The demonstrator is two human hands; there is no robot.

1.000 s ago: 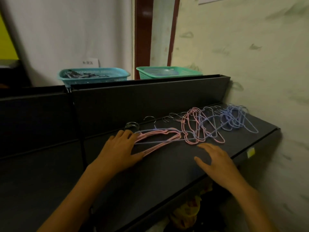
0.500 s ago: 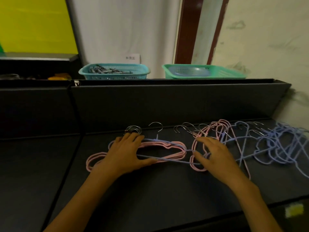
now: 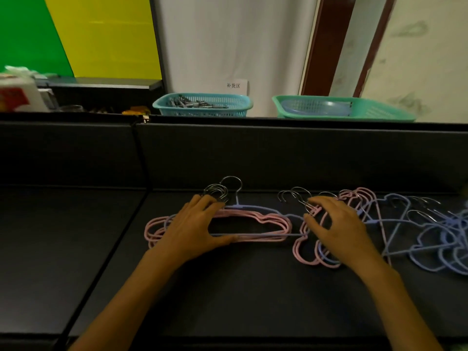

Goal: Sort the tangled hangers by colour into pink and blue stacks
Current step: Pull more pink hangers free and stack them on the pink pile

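Two bare forearms are seen entering from the lower edge of the head view, each ending in a bare hand. No sleeve is seen on either arm up to the frame's edge. The left hand is shown from the back, with four fingers and a thumb visible; the right hand is likewise shown from the back. The wrists are uncovered, and the fingernails are too dim to be made out.

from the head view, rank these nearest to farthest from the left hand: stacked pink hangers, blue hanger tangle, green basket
1. stacked pink hangers, under the left hand
2. blue hanger tangle, far right on the shelf
3. green basket, behind the back panel, right
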